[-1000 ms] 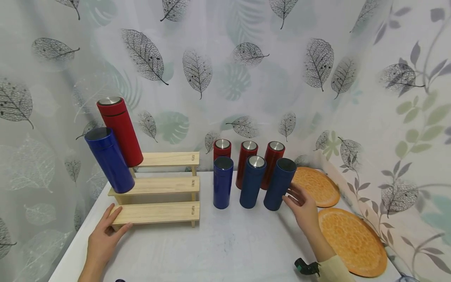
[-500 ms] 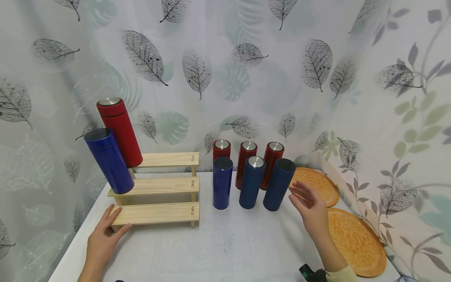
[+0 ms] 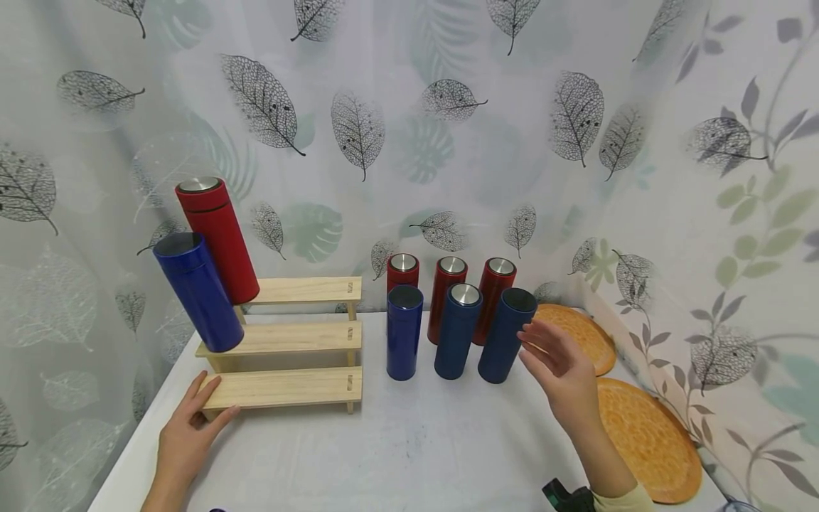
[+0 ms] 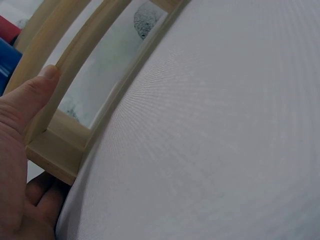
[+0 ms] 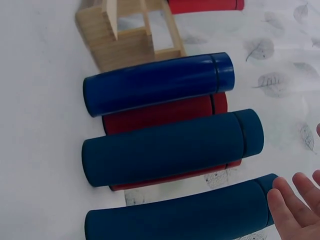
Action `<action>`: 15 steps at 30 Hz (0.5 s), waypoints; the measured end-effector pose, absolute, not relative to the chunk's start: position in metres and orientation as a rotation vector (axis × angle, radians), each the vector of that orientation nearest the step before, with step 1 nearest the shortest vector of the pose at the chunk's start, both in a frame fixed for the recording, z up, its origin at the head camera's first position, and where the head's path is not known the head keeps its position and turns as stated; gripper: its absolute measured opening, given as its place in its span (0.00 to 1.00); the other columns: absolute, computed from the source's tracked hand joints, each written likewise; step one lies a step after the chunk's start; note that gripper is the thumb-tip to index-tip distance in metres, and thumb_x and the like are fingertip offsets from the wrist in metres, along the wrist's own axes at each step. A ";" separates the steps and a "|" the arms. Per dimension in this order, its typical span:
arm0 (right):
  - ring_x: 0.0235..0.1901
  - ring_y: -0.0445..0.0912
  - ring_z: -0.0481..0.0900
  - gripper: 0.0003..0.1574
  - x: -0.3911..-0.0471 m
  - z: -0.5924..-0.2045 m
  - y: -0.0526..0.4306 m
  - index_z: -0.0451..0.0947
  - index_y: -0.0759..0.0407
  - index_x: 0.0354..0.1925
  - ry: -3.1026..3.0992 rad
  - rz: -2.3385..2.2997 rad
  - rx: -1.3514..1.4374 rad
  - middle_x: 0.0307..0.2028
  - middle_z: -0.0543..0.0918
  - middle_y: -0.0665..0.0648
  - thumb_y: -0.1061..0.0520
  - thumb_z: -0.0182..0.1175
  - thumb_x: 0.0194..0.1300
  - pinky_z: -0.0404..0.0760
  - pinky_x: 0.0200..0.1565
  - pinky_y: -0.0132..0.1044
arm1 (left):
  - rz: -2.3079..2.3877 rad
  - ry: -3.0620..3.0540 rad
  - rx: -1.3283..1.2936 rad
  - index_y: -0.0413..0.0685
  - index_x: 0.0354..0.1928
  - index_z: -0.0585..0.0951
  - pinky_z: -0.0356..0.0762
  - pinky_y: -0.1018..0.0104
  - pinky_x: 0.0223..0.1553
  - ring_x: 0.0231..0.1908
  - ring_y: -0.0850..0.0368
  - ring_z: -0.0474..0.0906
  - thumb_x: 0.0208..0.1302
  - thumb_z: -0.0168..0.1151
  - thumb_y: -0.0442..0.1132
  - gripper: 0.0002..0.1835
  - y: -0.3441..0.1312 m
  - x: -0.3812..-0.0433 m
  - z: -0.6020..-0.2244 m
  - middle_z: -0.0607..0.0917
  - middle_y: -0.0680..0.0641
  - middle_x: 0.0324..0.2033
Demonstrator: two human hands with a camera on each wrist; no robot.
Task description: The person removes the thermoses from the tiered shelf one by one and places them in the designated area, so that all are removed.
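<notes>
My left hand (image 3: 186,436) grips the left end of a three-tier wooden rack (image 3: 288,387), its thumb on the front edge and its fingers (image 4: 47,200) behind the end piece. On the rack's left side stand a blue bottle (image 3: 201,295) and, one tier higher, a red bottle (image 3: 220,238). My right hand (image 3: 569,377) is beside the upper part of the rightmost dark blue bottle (image 3: 502,341), fingers spread and gripping nothing. Whether the fingertips (image 5: 280,192) touch it, I cannot tell. Left of it stand another dark blue bottle (image 3: 456,341) and a brighter blue one (image 3: 403,341).
Behind the blue row stand red bottles (image 3: 493,291) with silver lids, partly hidden. Two round orange-brown mats (image 3: 646,441) lie along the table's right side. A leaf-patterned curtain (image 3: 397,142) rises behind the white table (image 3: 409,455).
My right hand first drew back to the right from the rightmost dark blue bottle, then came slightly left toward its upper part. The left hand and all bottles have stayed put.
</notes>
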State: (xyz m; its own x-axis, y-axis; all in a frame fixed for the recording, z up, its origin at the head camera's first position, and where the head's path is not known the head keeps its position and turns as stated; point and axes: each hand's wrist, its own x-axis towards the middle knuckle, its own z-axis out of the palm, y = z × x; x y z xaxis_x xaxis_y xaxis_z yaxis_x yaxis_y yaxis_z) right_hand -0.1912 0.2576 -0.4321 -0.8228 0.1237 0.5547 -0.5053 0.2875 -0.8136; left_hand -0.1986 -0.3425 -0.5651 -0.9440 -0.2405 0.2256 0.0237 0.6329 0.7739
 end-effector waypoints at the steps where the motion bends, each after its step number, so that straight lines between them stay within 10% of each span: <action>1: 0.59 0.48 0.86 0.35 -0.191 -0.431 0.257 0.77 0.63 0.72 -2.036 1.569 0.353 0.62 0.84 0.65 0.74 0.68 0.71 0.83 0.60 0.36 | -1.217 -2.545 0.171 0.43 0.82 0.69 0.51 0.97 0.57 0.80 0.32 0.56 0.71 0.77 0.52 0.45 -0.342 -0.198 -0.565 0.55 0.41 0.85; 15: 0.60 0.49 0.86 0.35 -0.190 -0.422 0.239 0.75 0.66 0.72 -2.061 1.566 0.507 0.62 0.83 0.69 0.75 0.69 0.69 0.83 0.61 0.39 | -1.229 -2.534 0.164 0.43 0.81 0.69 0.52 0.97 0.57 0.80 0.32 0.57 0.71 0.77 0.51 0.44 -0.343 -0.199 -0.568 0.55 0.42 0.85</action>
State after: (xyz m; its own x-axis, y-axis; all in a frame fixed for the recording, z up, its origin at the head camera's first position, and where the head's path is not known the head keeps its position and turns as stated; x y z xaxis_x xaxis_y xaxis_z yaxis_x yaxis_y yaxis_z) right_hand -0.1896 0.2389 -0.4222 -0.8062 0.0052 0.5916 -0.5686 0.2696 -0.7772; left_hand -0.1990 -0.3434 -0.5675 -0.9425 -0.2390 0.2335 0.0353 0.6237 0.7809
